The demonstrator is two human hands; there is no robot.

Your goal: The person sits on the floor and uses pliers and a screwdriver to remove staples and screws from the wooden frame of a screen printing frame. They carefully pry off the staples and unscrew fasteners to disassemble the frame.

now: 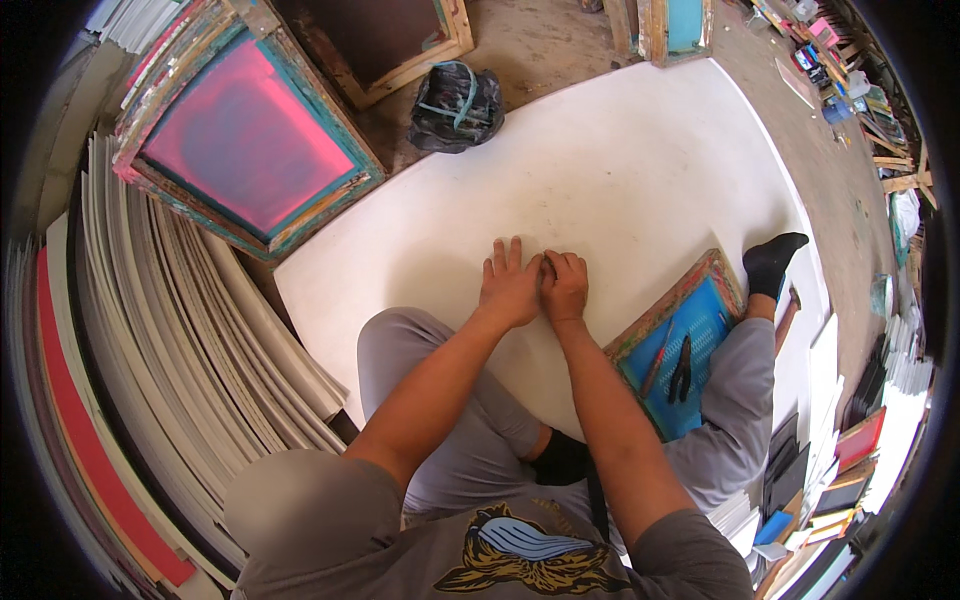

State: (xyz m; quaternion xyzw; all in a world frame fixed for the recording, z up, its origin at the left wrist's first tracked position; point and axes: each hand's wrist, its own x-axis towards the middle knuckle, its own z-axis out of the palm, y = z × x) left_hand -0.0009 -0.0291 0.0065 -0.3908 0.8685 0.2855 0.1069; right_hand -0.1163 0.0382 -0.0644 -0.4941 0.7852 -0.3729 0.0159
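Left hand point(512, 288): fingers spread over the white board point(620, 180), well inside its edges. Right hand point(566, 284) curls alongside, apparently pinching a small dark piece point(547, 269) between them; kind unclear. Steady left, light pinch serve best. Pliers point(682, 370) lie on blue-meshed frame point(705, 315), toward board's right edge.

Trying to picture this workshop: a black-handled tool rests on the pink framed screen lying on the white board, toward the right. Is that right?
Not quite: the framed screen under the black-handled tool is blue, not pink, as the head view shows. It does lie on the white board, toward the right.
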